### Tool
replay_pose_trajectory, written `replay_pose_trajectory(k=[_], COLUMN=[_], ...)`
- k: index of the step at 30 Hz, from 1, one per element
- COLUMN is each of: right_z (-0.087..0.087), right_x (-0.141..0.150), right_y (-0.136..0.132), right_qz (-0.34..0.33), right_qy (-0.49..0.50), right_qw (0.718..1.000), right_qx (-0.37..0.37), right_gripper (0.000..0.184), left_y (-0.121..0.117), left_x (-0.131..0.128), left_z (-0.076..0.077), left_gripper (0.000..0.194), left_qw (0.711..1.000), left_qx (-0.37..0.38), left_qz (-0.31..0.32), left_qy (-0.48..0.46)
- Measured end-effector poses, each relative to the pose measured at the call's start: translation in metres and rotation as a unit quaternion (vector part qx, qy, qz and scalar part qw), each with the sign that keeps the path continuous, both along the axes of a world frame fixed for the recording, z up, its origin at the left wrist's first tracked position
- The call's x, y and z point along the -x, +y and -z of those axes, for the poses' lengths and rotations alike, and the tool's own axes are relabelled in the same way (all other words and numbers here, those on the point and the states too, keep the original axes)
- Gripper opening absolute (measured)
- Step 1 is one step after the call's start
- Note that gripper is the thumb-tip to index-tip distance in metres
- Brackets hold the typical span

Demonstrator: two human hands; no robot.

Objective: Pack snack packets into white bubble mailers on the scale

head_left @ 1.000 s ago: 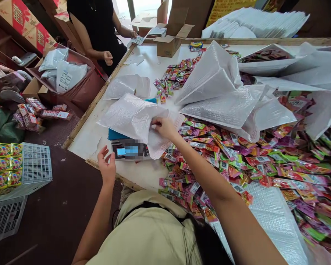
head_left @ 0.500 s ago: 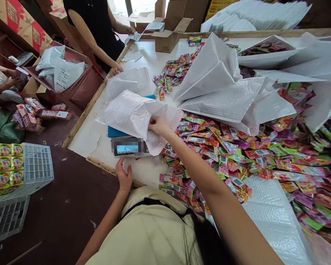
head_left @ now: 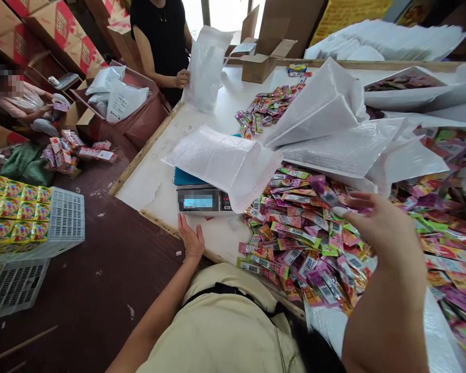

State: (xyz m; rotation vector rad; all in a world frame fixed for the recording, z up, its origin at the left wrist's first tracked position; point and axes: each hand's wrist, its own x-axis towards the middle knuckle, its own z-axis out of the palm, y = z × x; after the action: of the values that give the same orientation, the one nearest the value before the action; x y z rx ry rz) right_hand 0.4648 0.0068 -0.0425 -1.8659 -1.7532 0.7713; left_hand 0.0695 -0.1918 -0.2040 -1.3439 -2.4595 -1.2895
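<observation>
My left hand (head_left: 192,238) is open, fingers and thumb apart, at the table edge just in front of a digital scale (head_left: 204,199). On the scale's blue platform (head_left: 186,177) lies a white bubble mailer (head_left: 217,158), its open flap toward the right. My right hand (head_left: 380,225) hovers over a heap of small colourful sachets (head_left: 295,228) at the right. A purple sachet (head_left: 322,190), blurred by motion, is at its fingertips and appears pinched there. Several white bubble mailers (head_left: 322,111) stand and lie behind the heap, some holding sachets.
Across the table, a person in black (head_left: 159,46) holds up a translucent mailer (head_left: 207,67). An open cardboard box (head_left: 260,65) stands at the back. On the floor at left are a crate of yellow packs (head_left: 66,217) and a maroon bin (head_left: 140,111). Another person sits far left.
My right hand has left the mailer on the scale and moved right over the sachets. The co-worker has lifted a translucent mailer off the table. My left hand stays by the scale.
</observation>
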Motion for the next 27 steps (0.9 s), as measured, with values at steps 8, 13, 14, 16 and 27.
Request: replay_pose_trajectory(k=[8, 13, 14, 16, 27], right_z=[0.038, 0.032, 0.027, 0.017, 0.013], right_x=[-0.011, 0.005, 0.016, 0.049, 0.238], right_y=[-0.047, -0.047, -0.043, -0.03, 0.065], right_qz=[0.046, 0.005, -0.005, -0.041, -0.306], right_qy=[-0.058, -0.12, -0.105, -0.035, -0.041], right_qw=[0.994, 0.982, 0.982, 0.988, 0.951], right_qx=[-0.083, -0.148, -0.16, -0.148, -0.013], right_gripper=[0.022, 0.031, 0.033, 0.037, 0.04], left_y=[0.006, 0.006, 0.006, 0.005, -0.001], left_x=[-0.004, -0.005, -0.005, -0.004, -0.004], left_z=[-0.003, -0.003, -0.003, -0.003, -0.001], left_gripper=[0.076, 0.078, 0.078, 0.078, 0.078], left_qw=[1.0, 1.0, 1.0, 1.0, 0.999], left_qx=[-0.007, -0.006, -0.006, -0.005, -0.004], left_qz=[-0.021, -0.023, -0.024, -0.025, -0.033], left_qy=[-0.011, -0.015, -0.014, -0.013, -0.017])
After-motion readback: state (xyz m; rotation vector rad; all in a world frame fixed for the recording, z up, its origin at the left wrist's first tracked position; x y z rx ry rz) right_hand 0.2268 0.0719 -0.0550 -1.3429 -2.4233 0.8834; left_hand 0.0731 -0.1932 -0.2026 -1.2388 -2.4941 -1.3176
